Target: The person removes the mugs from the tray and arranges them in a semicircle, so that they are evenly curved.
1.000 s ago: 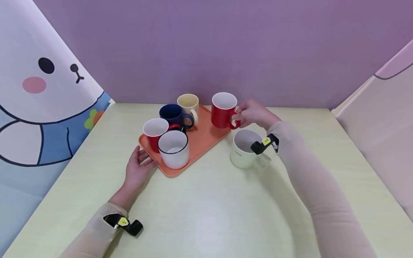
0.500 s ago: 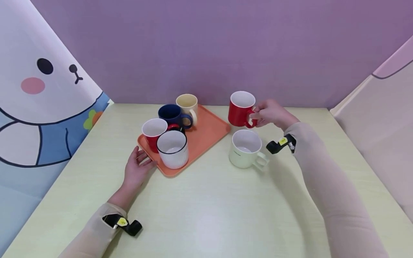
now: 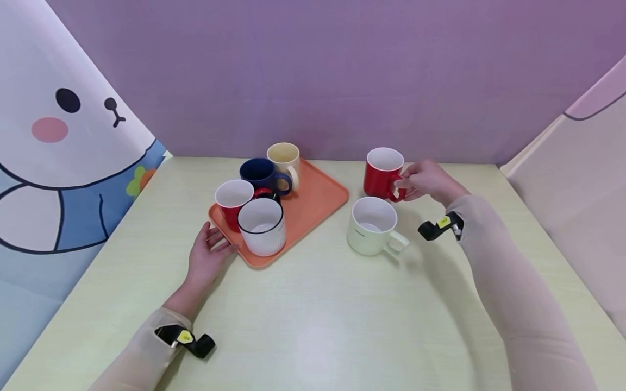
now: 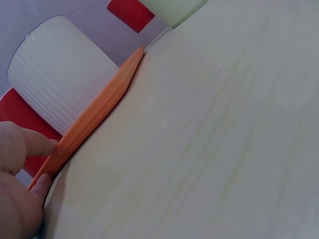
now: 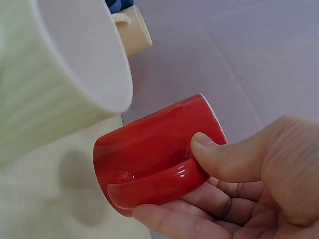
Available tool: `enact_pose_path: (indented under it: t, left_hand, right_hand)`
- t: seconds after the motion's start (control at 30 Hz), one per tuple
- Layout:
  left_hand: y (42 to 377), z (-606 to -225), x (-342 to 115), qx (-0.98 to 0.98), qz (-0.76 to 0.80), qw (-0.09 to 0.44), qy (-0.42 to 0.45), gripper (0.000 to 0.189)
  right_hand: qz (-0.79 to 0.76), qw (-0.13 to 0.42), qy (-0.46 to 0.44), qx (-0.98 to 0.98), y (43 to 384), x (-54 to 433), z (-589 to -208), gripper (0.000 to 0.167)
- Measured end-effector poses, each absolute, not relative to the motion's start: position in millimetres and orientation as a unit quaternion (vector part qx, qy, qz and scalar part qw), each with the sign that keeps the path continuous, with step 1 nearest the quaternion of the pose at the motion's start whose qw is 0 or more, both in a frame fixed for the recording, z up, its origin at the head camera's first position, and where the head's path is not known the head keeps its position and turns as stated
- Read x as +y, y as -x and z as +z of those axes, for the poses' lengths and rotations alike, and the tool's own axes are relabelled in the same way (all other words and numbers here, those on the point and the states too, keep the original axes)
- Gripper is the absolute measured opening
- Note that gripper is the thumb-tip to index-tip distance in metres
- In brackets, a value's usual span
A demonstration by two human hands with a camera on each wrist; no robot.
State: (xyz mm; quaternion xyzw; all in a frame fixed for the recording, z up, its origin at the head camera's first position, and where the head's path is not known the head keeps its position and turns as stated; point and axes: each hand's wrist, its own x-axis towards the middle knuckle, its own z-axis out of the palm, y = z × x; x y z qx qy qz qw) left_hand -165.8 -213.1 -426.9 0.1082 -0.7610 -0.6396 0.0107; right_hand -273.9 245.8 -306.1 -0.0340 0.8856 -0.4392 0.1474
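Note:
My right hand (image 3: 430,182) pinches the handle of a red mug (image 3: 379,176) with a white inside, upright close to the tabletop behind a pale green mug (image 3: 367,236). In the right wrist view the thumb presses on top of the red handle (image 5: 154,184), with fingers beneath it. My left hand (image 3: 207,258) grips the near left corner of an orange tray (image 3: 318,190), thumb and fingers at its rim (image 4: 84,132). On the tray stand a white ribbed mug (image 3: 264,239) with a dark rim, another red mug (image 3: 227,209), a navy mug (image 3: 256,176) and a cream mug (image 3: 283,160).
The light wooden table (image 3: 313,326) ends at a purple backdrop (image 3: 313,81) behind the mugs. A printed cartoon panel (image 3: 63,163) stands on the left and a pale panel (image 3: 577,179) on the right. The green mug's handle points to the right.
My right hand has carried the red mug off the tray's right side, to the right and then lower, behind the green mug. My left hand stays at the tray's corner.

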Motion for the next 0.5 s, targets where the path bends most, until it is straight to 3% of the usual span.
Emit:
enact_pose_path:
  t: [0.5]
  left_hand:
    - [164.8, -427.4, -213.9, -0.773, -0.626, 0.009, -0.105, 0.094]
  right_hand:
    - [-0.439, 0.153, 0.021, 0.885, 256.8, 265.1, -322.0, 0.029]
